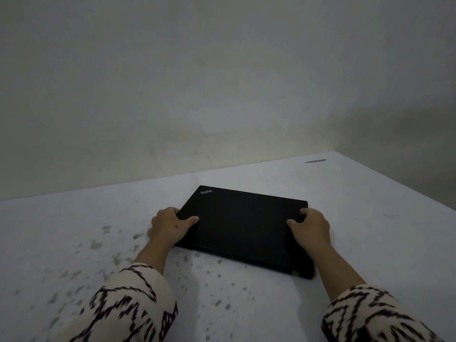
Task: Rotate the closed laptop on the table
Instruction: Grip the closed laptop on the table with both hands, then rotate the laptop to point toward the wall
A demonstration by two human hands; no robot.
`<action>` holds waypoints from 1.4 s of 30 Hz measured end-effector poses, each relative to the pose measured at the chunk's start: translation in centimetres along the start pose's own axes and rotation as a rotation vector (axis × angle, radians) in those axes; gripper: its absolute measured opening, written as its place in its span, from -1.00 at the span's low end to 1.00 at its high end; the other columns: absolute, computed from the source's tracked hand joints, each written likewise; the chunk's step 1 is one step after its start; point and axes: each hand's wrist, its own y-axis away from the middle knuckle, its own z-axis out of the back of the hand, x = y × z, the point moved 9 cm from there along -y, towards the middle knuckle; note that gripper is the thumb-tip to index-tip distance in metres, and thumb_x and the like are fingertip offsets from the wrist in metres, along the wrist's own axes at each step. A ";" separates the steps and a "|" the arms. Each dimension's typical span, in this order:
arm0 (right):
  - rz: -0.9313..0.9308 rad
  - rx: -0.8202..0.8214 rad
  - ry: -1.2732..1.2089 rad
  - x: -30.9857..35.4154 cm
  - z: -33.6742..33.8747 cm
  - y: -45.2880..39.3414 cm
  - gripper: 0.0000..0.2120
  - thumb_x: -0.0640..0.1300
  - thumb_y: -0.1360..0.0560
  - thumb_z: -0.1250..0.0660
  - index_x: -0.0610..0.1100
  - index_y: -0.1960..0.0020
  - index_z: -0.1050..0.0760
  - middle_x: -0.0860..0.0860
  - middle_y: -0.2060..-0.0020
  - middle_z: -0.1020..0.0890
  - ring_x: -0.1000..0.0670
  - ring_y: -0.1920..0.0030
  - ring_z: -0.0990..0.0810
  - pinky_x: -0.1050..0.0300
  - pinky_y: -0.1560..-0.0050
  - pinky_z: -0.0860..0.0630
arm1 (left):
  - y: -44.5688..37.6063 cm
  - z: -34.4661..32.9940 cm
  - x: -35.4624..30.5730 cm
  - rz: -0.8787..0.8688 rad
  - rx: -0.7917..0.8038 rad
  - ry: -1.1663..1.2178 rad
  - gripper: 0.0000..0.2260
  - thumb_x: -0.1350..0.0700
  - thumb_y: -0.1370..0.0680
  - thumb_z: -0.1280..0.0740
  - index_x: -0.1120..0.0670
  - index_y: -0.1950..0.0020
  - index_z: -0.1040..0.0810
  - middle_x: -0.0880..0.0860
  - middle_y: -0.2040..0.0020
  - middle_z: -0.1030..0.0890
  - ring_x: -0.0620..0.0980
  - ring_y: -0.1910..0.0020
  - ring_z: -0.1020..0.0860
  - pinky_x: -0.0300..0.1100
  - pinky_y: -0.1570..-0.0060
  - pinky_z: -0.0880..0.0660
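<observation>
You are gripping the closed ThinkPad laptop (243,225) by its short sides, left hand (170,224) and right hand (309,229) clamped thumbs-on-lid, so next you are likely swivelling it flat on the tabletop (246,304).

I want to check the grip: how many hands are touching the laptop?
2. The left hand grips the closed laptop at its left edge; the right hand grips its right edge. Fingers under the edges are hidden.
</observation>
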 end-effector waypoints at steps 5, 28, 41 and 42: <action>-0.007 0.056 0.093 0.1 -0.5 -0.3 -0.67 -0.11 -0.53 -0.29 -0.27 -0.21 -0.46 -0.20 -0.13 -0.58 -0.23 -0.22 -0.48 0.09 0.02 -0.38 | 0.2 0.1 -0.2 0.001 -0.009 -0.076 -0.51 -0.20 -0.40 -0.35 0.13 -0.15 -0.56 0.14 -0.10 -0.61 0.17 -0.12 -0.55 0.05 -0.11 -0.51; 0.401 0.241 0.508 4.9 -2.6 -0.7 -0.46 0.04 -0.51 -0.24 -0.18 -0.42 -0.29 -0.15 -0.45 -0.29 -0.15 -0.49 -0.19 -0.17 -0.48 -0.17 | 12.2 -6.3 -3.8 0.344 -0.057 0.331 -0.29 0.36 -0.54 -0.17 0.16 -0.55 0.21 0.19 -0.53 0.38 0.18 -0.56 0.20 -0.07 -0.45 -0.16; 0.409 0.356 0.605 5.3 -4.6 -3.7 -0.52 0.17 -0.53 -0.13 -0.15 -0.27 -0.39 -0.10 -0.29 -0.50 -0.14 -0.31 -0.44 -0.19 -0.43 -0.18 | 12.0 -6.9 -4.2 0.417 -0.070 0.331 -0.31 0.32 -0.56 -0.15 0.08 -0.56 0.17 0.18 -0.53 0.40 0.21 -0.56 0.17 -0.02 -0.40 -0.26; 0.408 0.353 0.608 5.3 -4.6 -3.7 -0.51 0.18 -0.53 -0.13 -0.15 -0.28 -0.39 -0.10 -0.29 -0.50 -0.15 -0.31 -0.44 -0.18 -0.42 -0.19 | 11.9 -7.0 -4.3 0.413 -0.068 0.332 -0.31 0.32 -0.56 -0.15 0.09 -0.56 0.17 0.18 -0.52 0.41 0.21 -0.55 0.19 -0.02 -0.41 -0.25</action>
